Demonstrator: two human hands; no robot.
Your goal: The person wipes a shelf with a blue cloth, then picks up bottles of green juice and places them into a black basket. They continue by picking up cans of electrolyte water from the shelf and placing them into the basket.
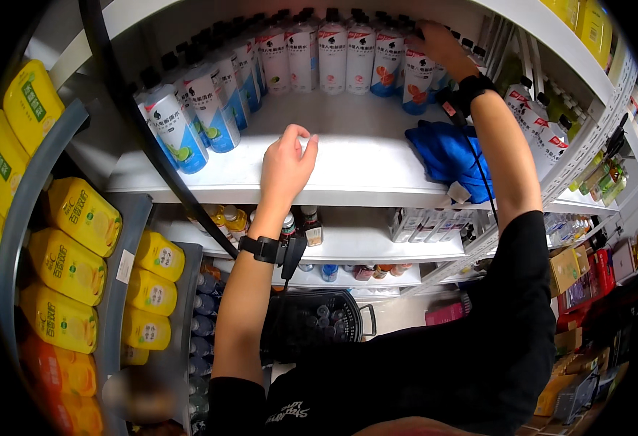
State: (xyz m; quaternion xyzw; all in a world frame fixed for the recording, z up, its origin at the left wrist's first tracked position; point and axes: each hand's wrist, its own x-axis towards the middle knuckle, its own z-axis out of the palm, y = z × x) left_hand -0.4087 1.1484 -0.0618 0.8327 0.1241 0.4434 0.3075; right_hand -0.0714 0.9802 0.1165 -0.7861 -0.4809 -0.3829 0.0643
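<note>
My right hand (441,45) reaches to the back right of the white shelf, its fingers closed round the dark cap of a drink bottle (418,86) with orange slices on a white and blue label. That bottle stands upright, slightly in front of the row. Over the shelf's front half, my left hand (287,163) hovers with nothing in it, fingers loosely curled and thumb apart. Left of it, a lime-label bottle (175,131) heads a line of similar ones. Beside my right forearm lies a crumpled blue cloth (453,156).
Yellow jugs (68,269) fill the rack on the left. A black upright bar (151,145) crosses in front of the shelf. Below are a lower shelf (362,243) with bottles and cartons, and a black basket (348,316) on the floor. A perforated post (588,131) stands at right.
</note>
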